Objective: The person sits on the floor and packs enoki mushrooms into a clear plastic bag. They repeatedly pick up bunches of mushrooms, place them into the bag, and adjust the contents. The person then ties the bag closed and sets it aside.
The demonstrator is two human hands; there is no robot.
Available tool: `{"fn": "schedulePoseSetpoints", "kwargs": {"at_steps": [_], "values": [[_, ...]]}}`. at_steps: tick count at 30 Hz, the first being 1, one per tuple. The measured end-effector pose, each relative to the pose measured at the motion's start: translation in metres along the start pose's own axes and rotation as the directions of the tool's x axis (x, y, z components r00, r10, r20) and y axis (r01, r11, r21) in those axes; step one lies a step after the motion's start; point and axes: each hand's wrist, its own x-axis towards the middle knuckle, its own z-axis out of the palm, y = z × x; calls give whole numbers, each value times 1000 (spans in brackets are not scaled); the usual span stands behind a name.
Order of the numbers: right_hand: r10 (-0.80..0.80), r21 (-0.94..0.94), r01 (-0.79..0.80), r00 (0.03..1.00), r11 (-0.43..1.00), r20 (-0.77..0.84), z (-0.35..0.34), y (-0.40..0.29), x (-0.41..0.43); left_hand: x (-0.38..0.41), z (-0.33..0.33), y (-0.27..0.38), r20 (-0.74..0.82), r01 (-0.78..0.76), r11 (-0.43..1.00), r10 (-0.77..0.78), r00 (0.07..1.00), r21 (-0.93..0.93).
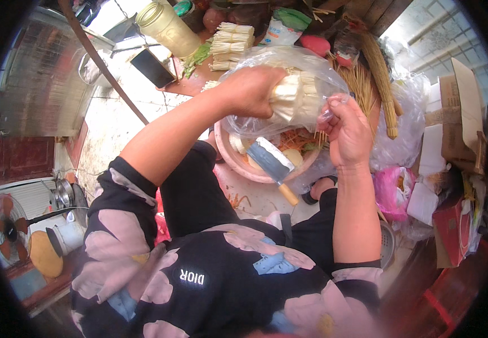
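My left hand (pixel 258 91) grips a pale, folded bundle (pixel 288 95) at the mouth of a clear plastic bag (pixel 330 74). More pale bundles show through the film beside it. On the bag's right side, my right hand (pixel 347 126) pinches the edge of the plastic between thumb and fingers. Beneath the bag stands a pinkish round basin (pixel 229 158) holding orange shreds (pixel 292 137) and pale round slices. A cleaver (pixel 271 160) with a wooden handle lies across the basin's near rim. The bag hides the far part of the basin.
Stacked bundles of thin pale strips (pixel 231 46) sit behind the bag, near a phone (pixel 153 68) and a large yellowish jar (pixel 167 29). Thin wooden skewers (pixel 360 86) lie at the right. Beyond them are a pink bag (pixel 392 192) and a cardboard box (pixel 459 122).
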Motion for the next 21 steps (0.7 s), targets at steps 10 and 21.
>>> {"fn": "schedulePoseSetpoints", "kwargs": {"at_steps": [10, 21], "values": [[-9, 122, 4, 999, 993, 47, -1, -11, 0, 70, 22, -17, 349, 34, 989, -83, 933, 146], [37, 143, -52, 993, 988, 110, 4, -9, -8, 96, 63, -13, -51, 187, 844, -187, 981, 502]]}}
